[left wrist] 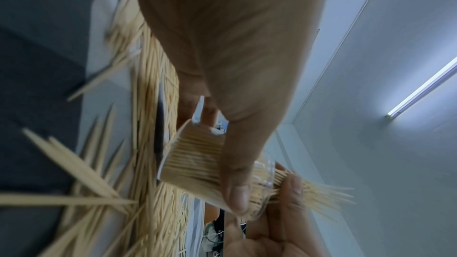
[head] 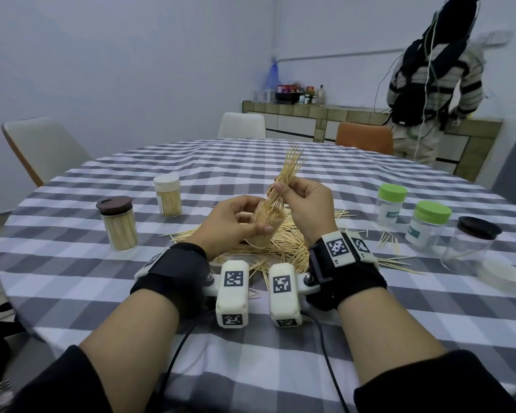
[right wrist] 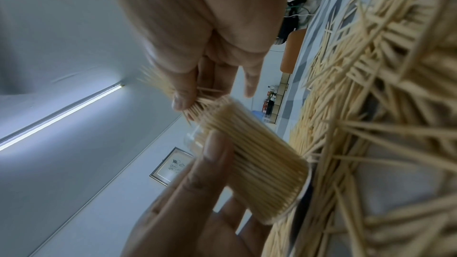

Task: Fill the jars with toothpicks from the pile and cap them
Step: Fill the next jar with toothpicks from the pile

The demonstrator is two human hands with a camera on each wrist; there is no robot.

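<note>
My left hand (head: 239, 222) grips a clear jar (head: 265, 226) packed with toothpicks, tilted over the toothpick pile (head: 280, 248) in the middle of the table. My right hand (head: 298, 201) pinches a bundle of toothpicks (head: 291, 168) whose lower ends sit in the jar's mouth. In the left wrist view the thumb lies across the jar (left wrist: 195, 165), and the bundle (left wrist: 321, 196) sticks out past the rim. In the right wrist view the right thumb pinches the bundle (right wrist: 160, 83) above the jar (right wrist: 257, 163).
Two filled, capped jars stand at the left: one dark-lidded (head: 118, 223), one white-lidded (head: 167, 195). At the right stand two green-capped empty jars (head: 390, 204) (head: 428, 225) and a dark-lidded empty jar (head: 471, 242). A person (head: 429, 81) stands at the far counter. Chairs ring the round table.
</note>
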